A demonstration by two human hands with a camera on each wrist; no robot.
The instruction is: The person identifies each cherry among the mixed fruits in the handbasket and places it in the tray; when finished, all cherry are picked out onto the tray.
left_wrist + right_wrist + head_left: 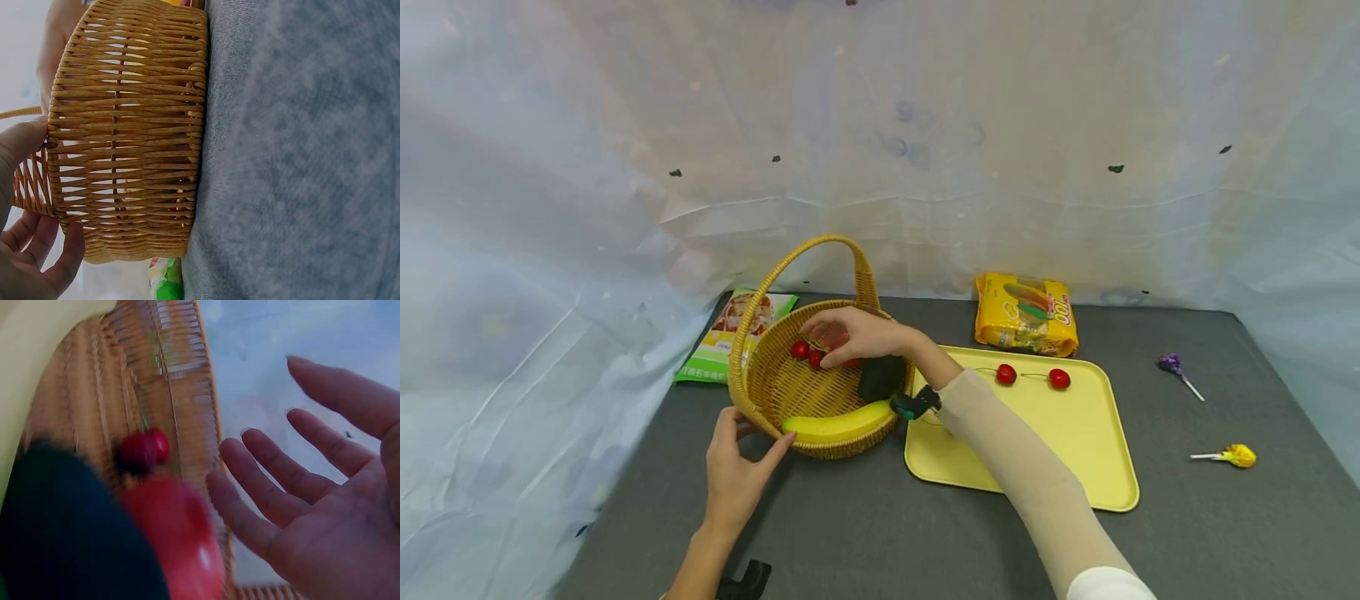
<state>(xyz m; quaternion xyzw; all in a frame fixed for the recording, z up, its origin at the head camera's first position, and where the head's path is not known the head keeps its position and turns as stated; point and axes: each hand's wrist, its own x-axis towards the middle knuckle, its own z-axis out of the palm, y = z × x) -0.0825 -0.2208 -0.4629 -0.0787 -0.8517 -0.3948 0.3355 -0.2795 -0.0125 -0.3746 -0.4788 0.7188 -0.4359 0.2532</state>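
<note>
A woven wicker basket (842, 450) with a tall arched handle stands left of the middle. My left hand (737, 471) grips its near-left rim by the handle's foot, thumb on one side and fingers on the other in the left wrist view. Over the basket's opening hovers my right hand (861, 333), its fingers loosely spread and holding nothing in the right wrist view. Inside lie a banana (838, 425) along the near side, a dark green avocado-like fruit (880, 379), red cherries (144, 450) and a larger, blurred red fruit (181, 537).
Right of the basket, a yellow tray (1075, 450) bears two stemmed cherries (1006, 374); my right forearm crosses it. Behind it sits a yellow snack package (1026, 312). A green packet (703, 367) lies behind the basket. Purple (1170, 362) and yellow (1238, 456) lollipops lie at right.
</note>
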